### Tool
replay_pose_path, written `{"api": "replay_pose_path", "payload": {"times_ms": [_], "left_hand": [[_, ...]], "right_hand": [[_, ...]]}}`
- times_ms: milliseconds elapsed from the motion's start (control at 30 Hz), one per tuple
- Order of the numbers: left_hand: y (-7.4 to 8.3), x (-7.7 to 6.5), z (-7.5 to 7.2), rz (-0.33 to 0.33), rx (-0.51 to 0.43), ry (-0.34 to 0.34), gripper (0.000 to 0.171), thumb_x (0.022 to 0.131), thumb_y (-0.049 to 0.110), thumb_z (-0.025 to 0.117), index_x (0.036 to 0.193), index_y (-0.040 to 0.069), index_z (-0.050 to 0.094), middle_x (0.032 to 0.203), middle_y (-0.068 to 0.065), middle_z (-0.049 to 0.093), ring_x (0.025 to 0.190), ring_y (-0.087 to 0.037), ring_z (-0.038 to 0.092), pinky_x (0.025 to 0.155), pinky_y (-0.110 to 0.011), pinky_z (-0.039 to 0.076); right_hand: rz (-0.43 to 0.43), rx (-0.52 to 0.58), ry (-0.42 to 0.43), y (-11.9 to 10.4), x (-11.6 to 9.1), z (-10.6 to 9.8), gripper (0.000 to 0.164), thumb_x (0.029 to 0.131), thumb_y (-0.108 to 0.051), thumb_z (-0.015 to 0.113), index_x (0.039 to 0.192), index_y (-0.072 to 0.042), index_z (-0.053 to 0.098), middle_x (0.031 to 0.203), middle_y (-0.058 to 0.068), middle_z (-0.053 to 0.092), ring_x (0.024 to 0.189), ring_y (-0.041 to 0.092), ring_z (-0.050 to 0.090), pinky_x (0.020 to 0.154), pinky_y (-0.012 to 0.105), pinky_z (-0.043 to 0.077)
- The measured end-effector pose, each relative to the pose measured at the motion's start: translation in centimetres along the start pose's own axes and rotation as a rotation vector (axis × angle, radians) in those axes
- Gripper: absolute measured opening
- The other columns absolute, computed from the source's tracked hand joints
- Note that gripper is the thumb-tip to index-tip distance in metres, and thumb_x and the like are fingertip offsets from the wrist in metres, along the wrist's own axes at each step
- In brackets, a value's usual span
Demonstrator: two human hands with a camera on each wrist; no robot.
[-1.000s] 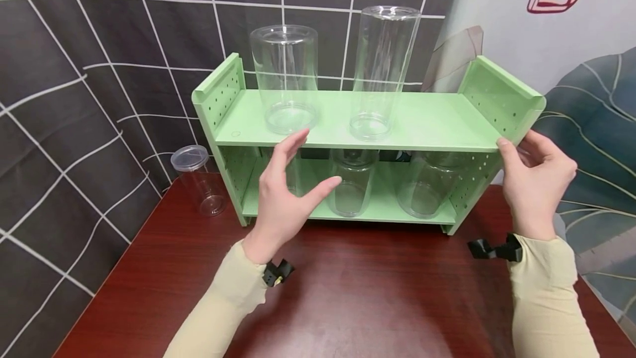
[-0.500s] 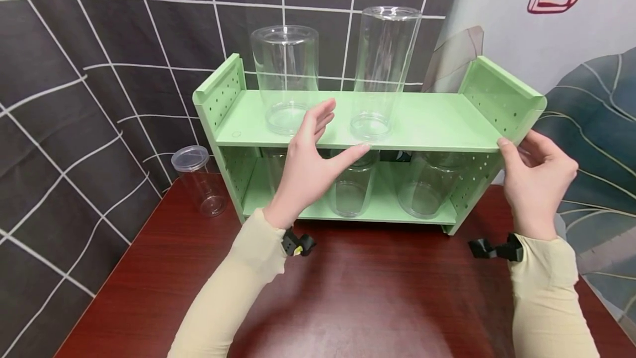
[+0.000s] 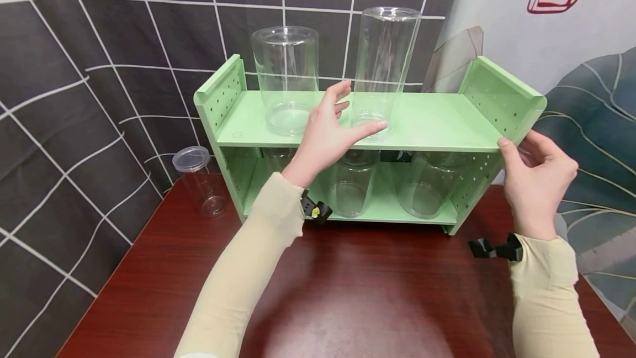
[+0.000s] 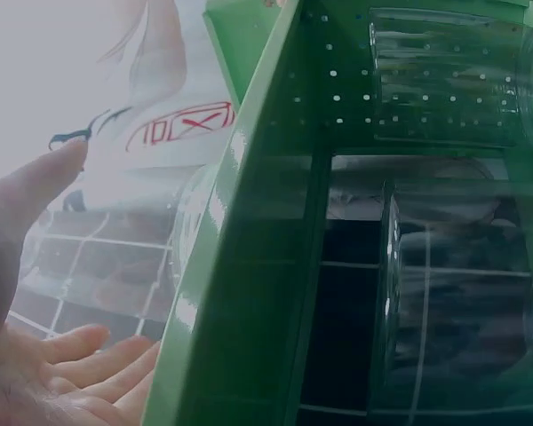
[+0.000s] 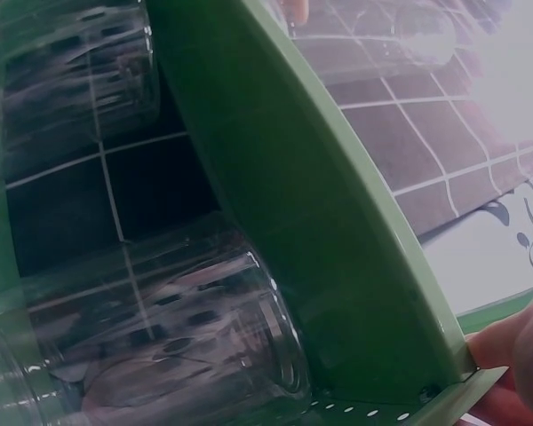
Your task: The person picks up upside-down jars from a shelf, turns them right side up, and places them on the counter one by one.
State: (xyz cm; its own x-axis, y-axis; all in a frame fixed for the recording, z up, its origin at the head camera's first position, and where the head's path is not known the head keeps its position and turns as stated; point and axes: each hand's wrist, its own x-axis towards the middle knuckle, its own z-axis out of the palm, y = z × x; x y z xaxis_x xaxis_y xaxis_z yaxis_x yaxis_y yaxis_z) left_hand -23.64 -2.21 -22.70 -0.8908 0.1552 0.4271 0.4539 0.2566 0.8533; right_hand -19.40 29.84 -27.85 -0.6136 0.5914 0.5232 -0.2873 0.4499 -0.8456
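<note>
A two-tier green metal shelf (image 3: pixel 437 120) stands on the table. On its upper tier are a tall clear jar (image 3: pixel 390 43) and a shorter, wider clear jar (image 3: pixel 285 65). My left hand (image 3: pixel 325 134) is in front of the tall jar, thumb and fingers spread on either side of its lower part; contact cannot be told. The left wrist view has the spread fingers (image 4: pixel 98 364) just above the upper tier's front edge. With thumb and fingers, my right hand (image 3: pixel 539 187) pinches the shelf's right side panel (image 3: pixel 507 98) near its front edge.
Several clear jars sit on the lower tier, among them a middle one (image 3: pixel 351 195) and a right one (image 3: pixel 422 195). A lidded clear jar (image 3: pixel 203 181) stands on the dark red table (image 3: pixel 397 291), left of the shelf. Behind hangs a dark grid-patterned cloth (image 3: pixel 169 32).
My left hand has moved up and right, from before the wide jar to before the tall jar. The right hand keeps its hold on the side panel; the jars have not moved.
</note>
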Motion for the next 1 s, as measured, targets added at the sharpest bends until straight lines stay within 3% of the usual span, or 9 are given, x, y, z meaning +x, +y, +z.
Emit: {"api": "replay_pose_path", "payload": {"times_ms": [233,467,1000], "left_hand": [[0.1,0.8,0.8,-0.033,0.020,-0.014,0.094,0.075,0.044,0.091,0.152,0.018,0.042,0.146,0.003,0.050,0.129,-0.014,0.052,0.099,-0.028,0.049],[0.0,1.1,1.3,-0.036,0.055,0.004,0.086,0.080,0.038,0.088,0.150,0.016,0.044,0.141,-0.005,0.058,0.125,-0.020,0.057,0.097,-0.027,0.048],[0.3,0.7,0.8,-0.008,-0.003,0.019,0.083,0.081,0.036,0.088,0.150,0.016,0.046,0.137,0.000,0.059,0.121,-0.019,0.057,0.094,-0.028,0.050]], "right_hand": [[-0.008,0.016,0.004,0.1,0.1,0.0,0.031,0.089,-0.011,0.077,0.120,-0.013,0.077,0.104,-0.007,0.073,0.090,-0.001,0.069,0.089,0.017,0.053],[-0.004,0.003,0.006,0.0,0.0,0.0,0.031,0.089,-0.012,0.077,0.120,-0.013,0.077,0.104,-0.007,0.073,0.090,-0.002,0.069,0.088,0.017,0.053],[-0.004,-0.001,0.002,0.0,0.0,0.1,0.031,0.089,-0.012,0.077,0.120,-0.013,0.077,0.104,-0.007,0.073,0.092,0.000,0.069,0.090,0.018,0.052]]}}
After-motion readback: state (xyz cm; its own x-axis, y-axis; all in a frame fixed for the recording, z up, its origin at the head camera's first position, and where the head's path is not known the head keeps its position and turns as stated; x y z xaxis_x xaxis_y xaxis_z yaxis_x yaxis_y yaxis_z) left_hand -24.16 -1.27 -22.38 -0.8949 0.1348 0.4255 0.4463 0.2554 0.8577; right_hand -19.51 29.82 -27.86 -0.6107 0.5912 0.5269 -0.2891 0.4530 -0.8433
